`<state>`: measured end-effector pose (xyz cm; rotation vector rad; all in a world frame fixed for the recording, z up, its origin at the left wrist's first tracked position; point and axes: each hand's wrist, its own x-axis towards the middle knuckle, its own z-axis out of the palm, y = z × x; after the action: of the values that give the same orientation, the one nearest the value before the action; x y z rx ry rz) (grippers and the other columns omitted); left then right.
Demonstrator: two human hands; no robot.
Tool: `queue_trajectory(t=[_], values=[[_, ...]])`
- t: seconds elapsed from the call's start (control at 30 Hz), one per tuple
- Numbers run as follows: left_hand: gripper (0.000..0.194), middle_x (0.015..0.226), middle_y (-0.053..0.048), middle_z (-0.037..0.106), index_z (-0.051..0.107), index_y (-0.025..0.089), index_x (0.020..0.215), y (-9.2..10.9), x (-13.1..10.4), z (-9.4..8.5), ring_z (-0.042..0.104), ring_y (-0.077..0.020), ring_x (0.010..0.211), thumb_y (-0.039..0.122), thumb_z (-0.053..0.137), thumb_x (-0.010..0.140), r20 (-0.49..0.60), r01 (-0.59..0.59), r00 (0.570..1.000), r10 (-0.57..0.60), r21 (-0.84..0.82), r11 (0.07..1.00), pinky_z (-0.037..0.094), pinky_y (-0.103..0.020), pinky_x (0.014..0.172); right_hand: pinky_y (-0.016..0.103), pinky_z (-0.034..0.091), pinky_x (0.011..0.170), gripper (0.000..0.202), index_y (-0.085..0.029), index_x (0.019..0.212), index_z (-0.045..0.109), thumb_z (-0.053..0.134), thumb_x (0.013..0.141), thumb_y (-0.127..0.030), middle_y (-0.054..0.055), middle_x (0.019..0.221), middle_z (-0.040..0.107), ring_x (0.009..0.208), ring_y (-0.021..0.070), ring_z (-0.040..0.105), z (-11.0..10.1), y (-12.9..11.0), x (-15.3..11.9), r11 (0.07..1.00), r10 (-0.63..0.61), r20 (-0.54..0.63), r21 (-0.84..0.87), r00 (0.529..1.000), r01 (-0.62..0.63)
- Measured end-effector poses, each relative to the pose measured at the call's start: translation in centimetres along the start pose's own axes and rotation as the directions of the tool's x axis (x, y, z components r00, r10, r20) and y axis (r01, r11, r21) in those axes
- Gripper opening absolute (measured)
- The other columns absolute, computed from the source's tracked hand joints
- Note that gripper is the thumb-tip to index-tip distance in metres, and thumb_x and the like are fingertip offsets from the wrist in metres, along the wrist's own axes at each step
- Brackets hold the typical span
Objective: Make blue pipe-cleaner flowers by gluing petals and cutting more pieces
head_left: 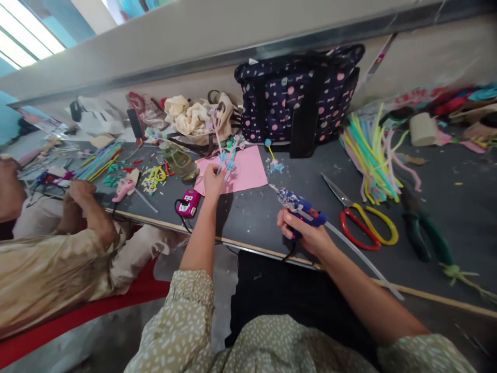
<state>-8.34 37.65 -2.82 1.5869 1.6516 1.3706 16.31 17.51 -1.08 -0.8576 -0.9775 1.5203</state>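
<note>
And here's the left hand (pixel 213 180), fingertips pinched on the thin stems of a pastel flower spray (pixel 230 165), over the near left part of the pink sheet (pixel 251 173), just beyond the magenta box (pixel 189 203). Over on the right, the right hand (pixel 302 228) has its fingers wrapped firmly around the handle of a blue glue gun (pixel 298 205), nozzle aimed left by the sheet's right corner, clear glue stick (pixel 361 257) trailing behind, with red-and-yellow scissors (pixel 373 239) lying farther right and the dotted bag (pixel 279 98) standing at the far side!

Dark tabletop (pixel 248 220) along a pale wall (pixel 174 39); bright window (pixel 29 31) (upper left), grey floor (pixel 223 290) beneath.
</note>
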Motion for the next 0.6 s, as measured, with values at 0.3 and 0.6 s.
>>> queue_trajectory(t=[0.3, 0.6], values=[[0.034, 0.062, 0.006, 0.046, 0.043, 0.021, 0.069, -1.7, 1.2, 2.0, 0.04, -0.0131, 0.058, 0.005, 0.072, 0.059, 0.111, 0.016, 0.992, -0.056, 0.337, 0.941, 0.024, -0.025, 0.059, 0.025, 0.035, 0.047, 0.027, -0.02, 0.073, 0.061, 0.067, 0.081, -0.046, 0.002, 0.074, 0.06, 0.048, 0.009, 0.045, -1.1, 0.4, 0.2, 0.995, 0.079, 0.042, 0.06, 0.996, -0.082], [0.017, 0.067, 0.002, 0.056, 0.059, 0.018, 0.073, 1.8, 1.9, 1.4, 0.048, -0.012, 0.06, 0.01, 0.071, 0.063, -0.024, -0.033, 0.999, 0.032, -0.041, 0.999, 0.038, -0.024, 0.062, 0.026, 0.035, 0.049, 0.027, -0.022, 0.072, 0.061, 0.068, 0.08, -0.046, -0.002, 0.058, 0.053, 0.048, 0.0105, 0.044, -1.2, 0.1, -0.4, 0.99, 0.144, 0.01, 0.005, 0.99, -0.144]])
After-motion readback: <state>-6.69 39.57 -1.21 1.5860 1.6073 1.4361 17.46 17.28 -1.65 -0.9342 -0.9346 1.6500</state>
